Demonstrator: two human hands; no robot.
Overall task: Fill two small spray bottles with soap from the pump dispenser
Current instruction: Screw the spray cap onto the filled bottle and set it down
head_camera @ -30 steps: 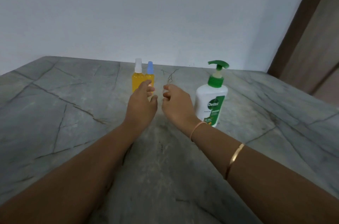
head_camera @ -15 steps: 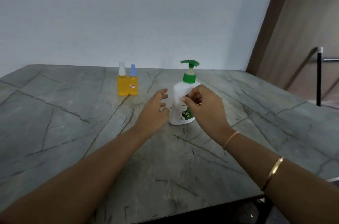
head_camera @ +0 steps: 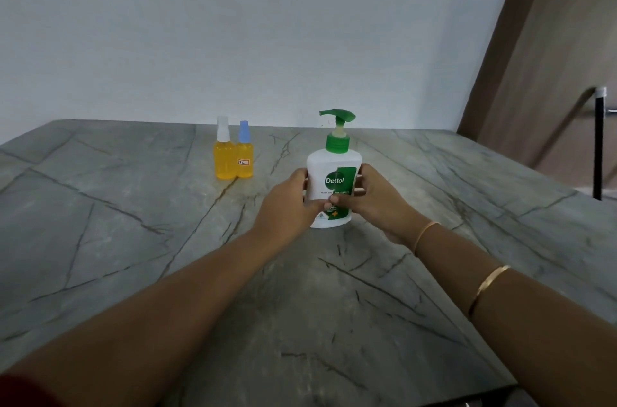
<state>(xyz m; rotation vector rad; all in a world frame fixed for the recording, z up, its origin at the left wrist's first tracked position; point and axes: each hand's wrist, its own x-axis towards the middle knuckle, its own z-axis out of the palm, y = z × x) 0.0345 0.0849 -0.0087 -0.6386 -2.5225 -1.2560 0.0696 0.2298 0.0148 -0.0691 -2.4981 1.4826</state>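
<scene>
A white pump dispenser (head_camera: 332,169) with a green pump head and a Dettol label stands upright on the grey marble table (head_camera: 133,239). My left hand (head_camera: 287,206) grips its left side and my right hand (head_camera: 374,196) grips its right side, thumbs meeting over the lower label. To the left, further back, two small spray bottles stand touching. Both hold orange liquid: one has a white cap (head_camera: 224,153), the other a blue cap (head_camera: 244,154) and a small label.
A white wall runs behind the table. A brown wooden panel (head_camera: 551,56) rises at the right. A black post with a white top (head_camera: 599,143) stands beyond the table's right edge. The table's near edge shows at the bottom right.
Both hands moved from near the spray bottles to the pump dispenser and closed around it. The view has shifted, so the dispenser now sits central.
</scene>
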